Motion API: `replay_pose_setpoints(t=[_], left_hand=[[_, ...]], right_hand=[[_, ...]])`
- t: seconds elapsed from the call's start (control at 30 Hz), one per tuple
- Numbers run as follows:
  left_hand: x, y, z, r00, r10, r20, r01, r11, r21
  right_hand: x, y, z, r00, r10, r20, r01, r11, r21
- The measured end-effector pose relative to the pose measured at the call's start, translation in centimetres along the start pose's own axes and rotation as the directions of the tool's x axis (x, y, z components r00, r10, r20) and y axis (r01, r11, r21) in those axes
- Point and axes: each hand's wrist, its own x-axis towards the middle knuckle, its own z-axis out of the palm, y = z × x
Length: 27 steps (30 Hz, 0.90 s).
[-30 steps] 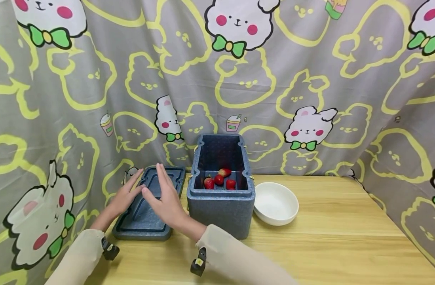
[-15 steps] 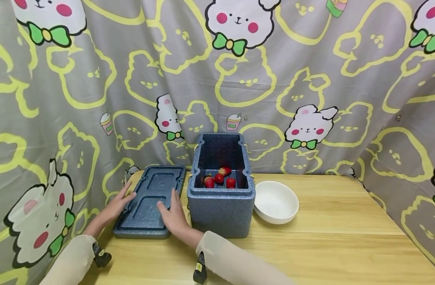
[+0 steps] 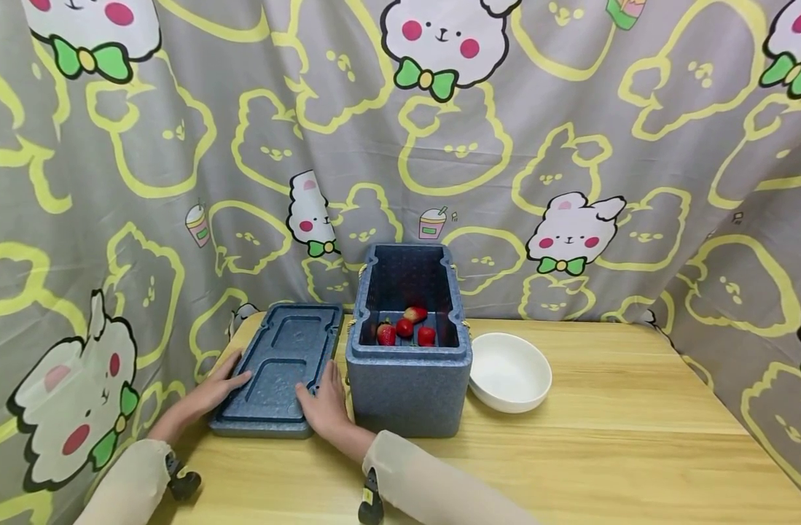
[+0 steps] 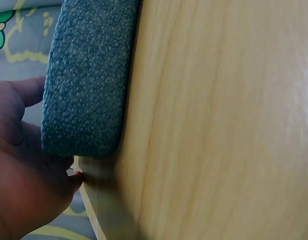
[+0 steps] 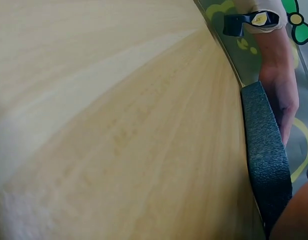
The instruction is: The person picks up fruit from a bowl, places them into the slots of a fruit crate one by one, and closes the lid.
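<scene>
A blue-grey foam lid (image 3: 298, 339) lies on the wooden table with its recessed side up. My left hand (image 3: 206, 394) holds its left edge near the front, thumb over the rim and fingers down the outer side. On the opposite edge my right hand (image 3: 326, 410) grips it, thumb on the inner rim, fingers along the side towards the box. In the left wrist view the lid's grainy end (image 4: 89, 80) shows beside the left hand (image 4: 24, 165). The right wrist view has the lid (image 5: 266, 155) between both hands, the right one mostly cut off.
Right of the lid stands an open foam box (image 3: 407, 397) in the same blue-grey, with several strawberries (image 3: 404, 327) on its floor. A white bowl (image 3: 508, 372) sits against its right side. The patterned curtain (image 3: 479, 160) hangs behind the table (image 3: 610, 437) and at both sides.
Both hands have come down from above the lid and drawn back towards me, onto its left and right edges. The lid, box and bowl have stayed in place.
</scene>
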Motion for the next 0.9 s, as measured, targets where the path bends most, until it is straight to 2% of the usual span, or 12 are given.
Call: replay_pose_setpoints(t=[0.13, 0.3, 0.5, 0.7, 0.9], left_hand=[[-0.2, -0.1, -0.1, 1.0, -0.006, 0.016, 0.005, 1.0, 0.013], [-0.2, 0.0, 0.0, 1.0, -0.004, 0.022, 0.004, 1.0, 0.008], [-0.5, 0.6, 0.0, 1.0, 0.011, -0.023, -0.011, 1.0, 0.02], [-1.1, 1.5, -0.7, 0.995, 0.063, -0.081, -0.065, 0.998, -0.021], [-1.5, 2.6, -1.5, 0.984, 0.131, -0.119, -0.141, 0.986, -0.083]], right_hand=[[0.1, 0.2, 0.1, 1.0, -0.004, -0.019, 0.004, 0.999, -0.032], [0.2, 0.3, 0.2, 1.0, -0.007, -0.004, 0.007, 0.999, -0.043], [0.4, 0.3, 0.2, 1.0, -0.005, 0.009, 0.006, 0.999, -0.034], [0.5, -0.1, 0.0, 0.999, -0.02, 0.036, 0.019, 0.999, 0.031], [0.7, -1.0, -0.2, 0.997, -0.072, 0.016, 0.07, 0.992, 0.101]])
